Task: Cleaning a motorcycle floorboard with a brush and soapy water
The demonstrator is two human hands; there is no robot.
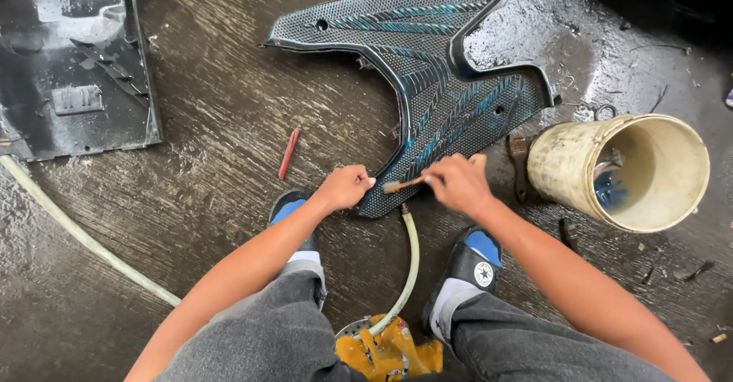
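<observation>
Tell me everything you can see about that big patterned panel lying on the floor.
The panel is a dark, angular piece that looks like moulded plastic, covered in fine dotted texture with blue striped accents, a raised rim and a few small holes. It lies flat and wet on the dark wet floor, its narrow end pointing toward the person. The left hand grips that lower edge, while the right hand holds a small brush against it. A pale hose ends just below.

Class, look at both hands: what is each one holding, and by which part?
The right hand holds a small brush by its handle end. The left hand grips the lower edge of the textured panel.
</observation>
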